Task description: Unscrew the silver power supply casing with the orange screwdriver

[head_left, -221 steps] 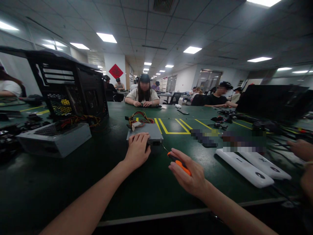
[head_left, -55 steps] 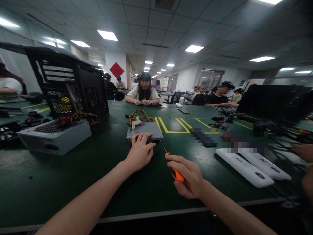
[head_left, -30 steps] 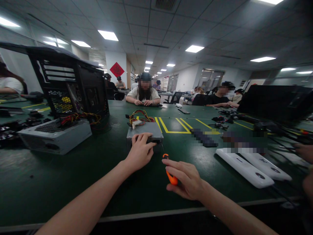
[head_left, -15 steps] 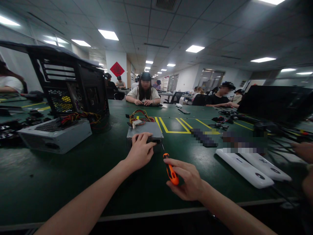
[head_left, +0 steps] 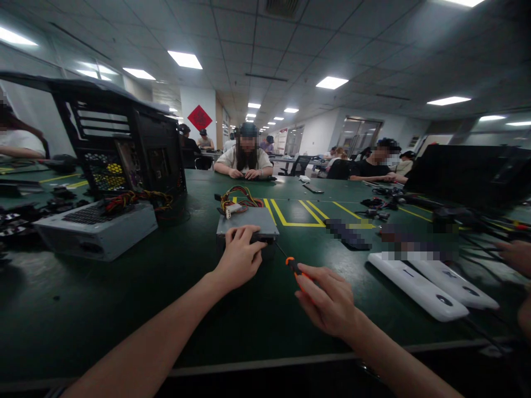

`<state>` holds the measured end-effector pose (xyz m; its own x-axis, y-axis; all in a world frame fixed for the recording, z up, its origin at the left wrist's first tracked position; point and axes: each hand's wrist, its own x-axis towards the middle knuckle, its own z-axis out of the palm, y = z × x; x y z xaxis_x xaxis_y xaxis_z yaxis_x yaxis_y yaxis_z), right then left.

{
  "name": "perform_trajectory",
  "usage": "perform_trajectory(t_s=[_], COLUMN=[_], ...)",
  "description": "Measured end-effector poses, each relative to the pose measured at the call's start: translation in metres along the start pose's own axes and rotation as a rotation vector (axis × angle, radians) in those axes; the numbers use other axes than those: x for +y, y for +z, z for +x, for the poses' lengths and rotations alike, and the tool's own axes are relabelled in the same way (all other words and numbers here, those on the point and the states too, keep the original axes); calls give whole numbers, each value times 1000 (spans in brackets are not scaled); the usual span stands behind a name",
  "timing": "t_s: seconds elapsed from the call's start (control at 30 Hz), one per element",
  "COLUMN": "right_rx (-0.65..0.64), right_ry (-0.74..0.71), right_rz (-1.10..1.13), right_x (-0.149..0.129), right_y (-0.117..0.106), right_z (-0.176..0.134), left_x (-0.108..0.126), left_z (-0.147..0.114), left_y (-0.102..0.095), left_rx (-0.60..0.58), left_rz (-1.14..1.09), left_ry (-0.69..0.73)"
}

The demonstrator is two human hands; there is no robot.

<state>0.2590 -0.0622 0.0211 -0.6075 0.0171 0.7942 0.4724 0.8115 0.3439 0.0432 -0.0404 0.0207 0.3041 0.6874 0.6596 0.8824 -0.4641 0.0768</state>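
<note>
A grey computer power supply (head_left: 266,218) sits on the green table in front of me, with a bundle of coloured cables (head_left: 244,194) at its far side. My left hand (head_left: 239,255) grips its near edge, fingers on the top and thumb towards the right corner. In my right hand (head_left: 329,301) is an orange and black screwdriver (head_left: 292,265), the fingers closed round its handle. The shaft points up and left to the power supply's near right corner; whether the tip touches cannot be made out.
A second power supply (head_left: 97,232) lies to the left, before an open black computer case (head_left: 160,157). At right are white handheld devices (head_left: 418,287) and a dark monitor (head_left: 468,174). A person (head_left: 248,152) sits across the table; another person's hand (head_left: 516,254) shows at far right.
My right hand has shifted slightly right and turned, so the screwdriver now slants more towards the power supply's corner. My left hand has stayed on the power supply.
</note>
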Motion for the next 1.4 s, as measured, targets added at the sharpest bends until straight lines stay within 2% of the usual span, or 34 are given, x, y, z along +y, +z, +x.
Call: perform_trajectory(t_s=[0.1, 0.17, 0.27, 0.33, 0.47, 0.57, 0.7, 0.8, 0.9, 1.03, 1.23, 1.4], right_rx=[-87, -171, -225, -225, -147, -129, -89, -34, -25, -83, -157, -165], right_ry=[90, 164, 212, 226, 275, 397, 581, 551, 567, 654, 545, 646], right_rz=[-140, -187, -217, -203, -219, -227, -76, -4, -88, -145, -106, -181], right_x=[-7, -16, -31, -35, -33, -31, -37, -40, -37, -37, -50, -47], right_y=[-7, -11, -9, -5, 0, -2, -3, -1, -1, -4, -6, -7], right_z=[4, 6, 6, 6, 7, 6, 2, 0, 1, 8, 15, 12], left_x=[-1, -1, 0, 0, -1, -1, -1, -1, -1, -1, -1, -2], left_z=[0, -1, -1, -1, -2, -2, -2, -1, -1, -1, -2, -1], left_y=[0, 0, 0, 0, 0, 0, 0, -1, -1, -1, -1, -1], left_rx=[-11, -7, 3, 2, -4, 1, 3, -2, -15, -20, -12, -20], left_rz=[-2, -8, -18, -15, -14, -18, -15, -8, 4, 11, 1, 0], left_ry=[0, -6, -6, -4, -3, -3, -8, -5, -1, 2, 2, 6])
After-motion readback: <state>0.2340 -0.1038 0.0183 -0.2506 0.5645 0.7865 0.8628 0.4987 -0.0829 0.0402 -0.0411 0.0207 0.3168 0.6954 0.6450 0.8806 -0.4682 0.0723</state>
